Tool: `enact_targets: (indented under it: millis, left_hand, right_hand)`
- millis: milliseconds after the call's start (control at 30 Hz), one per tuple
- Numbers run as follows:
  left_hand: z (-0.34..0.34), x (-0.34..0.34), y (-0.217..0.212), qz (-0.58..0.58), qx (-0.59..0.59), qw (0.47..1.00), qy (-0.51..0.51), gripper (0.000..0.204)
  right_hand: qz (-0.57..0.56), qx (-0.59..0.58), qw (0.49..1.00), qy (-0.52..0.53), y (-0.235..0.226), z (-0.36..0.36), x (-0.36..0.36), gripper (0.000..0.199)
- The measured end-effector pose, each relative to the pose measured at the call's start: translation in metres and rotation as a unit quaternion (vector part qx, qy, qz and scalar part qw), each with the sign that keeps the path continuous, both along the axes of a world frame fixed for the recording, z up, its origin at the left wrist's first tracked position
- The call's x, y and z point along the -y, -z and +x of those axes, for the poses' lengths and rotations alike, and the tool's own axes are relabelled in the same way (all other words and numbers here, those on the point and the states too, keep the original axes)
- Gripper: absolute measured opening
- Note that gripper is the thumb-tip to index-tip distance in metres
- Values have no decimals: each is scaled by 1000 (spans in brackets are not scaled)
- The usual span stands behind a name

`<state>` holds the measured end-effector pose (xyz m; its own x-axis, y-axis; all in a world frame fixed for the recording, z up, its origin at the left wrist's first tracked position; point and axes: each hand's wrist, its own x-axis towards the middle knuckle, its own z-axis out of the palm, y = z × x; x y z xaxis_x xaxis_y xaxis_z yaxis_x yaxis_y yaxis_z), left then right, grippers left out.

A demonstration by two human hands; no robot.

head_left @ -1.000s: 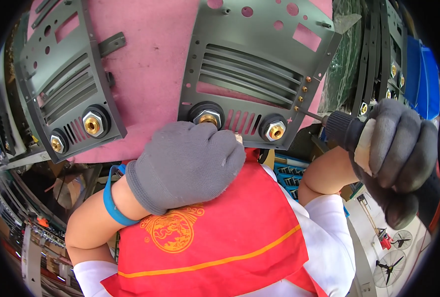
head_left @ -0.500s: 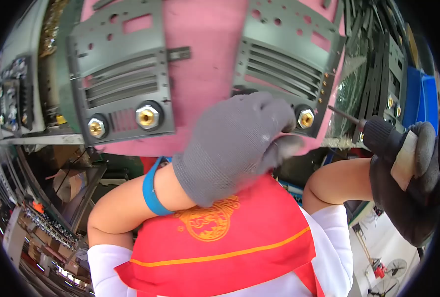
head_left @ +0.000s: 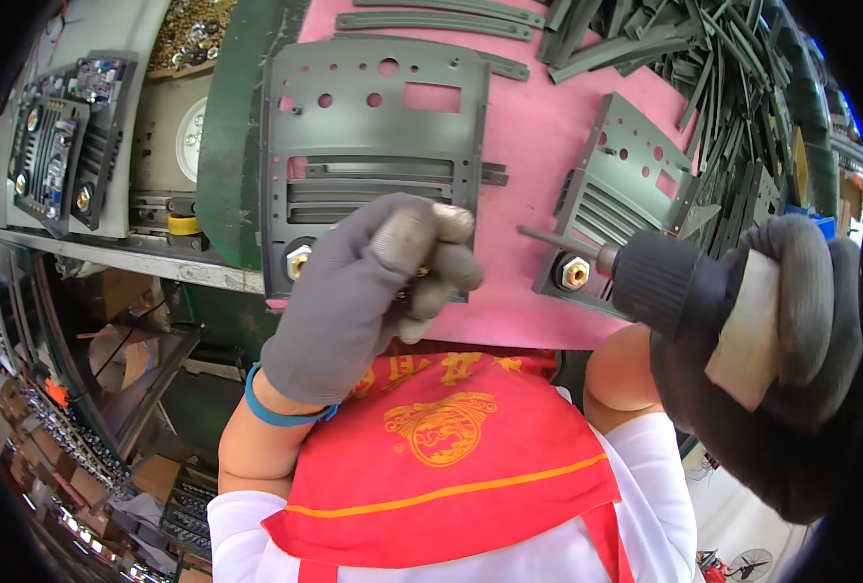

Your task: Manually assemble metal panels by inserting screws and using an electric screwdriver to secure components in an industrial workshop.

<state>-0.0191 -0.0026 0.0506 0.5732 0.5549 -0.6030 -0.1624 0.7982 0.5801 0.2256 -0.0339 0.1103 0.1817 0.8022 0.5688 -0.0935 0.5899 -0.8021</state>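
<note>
In my right hand (head_left: 801, 330), gloved in dark grey, is a black power screwdriver (head_left: 670, 282) with tape round its body. Its thin bit points left over the pink mat, apart from the panels. My left hand (head_left: 383, 262), in a grey glove, is closed with its fingers curled; small brass-coloured pieces (head_left: 414, 282) glint between them. It hovers over the lower part of a grey slotted metal panel (head_left: 354, 126), hiding much of that edge. A brass fitting with a hex nut (head_left: 298, 261) shows beside the wrist. A second slotted panel (head_left: 636, 175) with a brass fitting (head_left: 574, 274) lies right.
Both panels lie on a pink mat (head_left: 519, 146). Loose metal strips (head_left: 713, 58) are heaped at the far right. At the left are circuit-board assemblies (head_left: 52, 146), a tray of small brass parts (head_left: 193, 34) and the bench's metal edge (head_left: 130, 260).
My left hand has moved from the right panel to the left one. The screwdriver has come inward, leftward of where it was. The view has shifted, showing more of the bench's far side.
</note>
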Motion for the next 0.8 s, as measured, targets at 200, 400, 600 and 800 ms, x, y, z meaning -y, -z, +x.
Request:
enact_targets:
  millis: [200, 400, 600, 800]
  left_hand:
    - [-57, -11, -6, 94, -12, 985, -145, 27]
    - [-92, -7, 19, 387, -494, 772, -98, 33]
    - [-86, 0, 24, 474, -538, 692, 80, 28]
    - [-88, -1, 26, 523, -506, 681, 77, 17]
  right_hand:
    - [-63, 67, 993, 78, 7, -19, -29, 43]
    - [-234, 530, 755, 307, 48, -28, -29, 49]
    - [-259, 596, 760, 20, 67, -42, -17, 36]
    - [-262, 577, 774, 11, 82, -41, -21, 30]
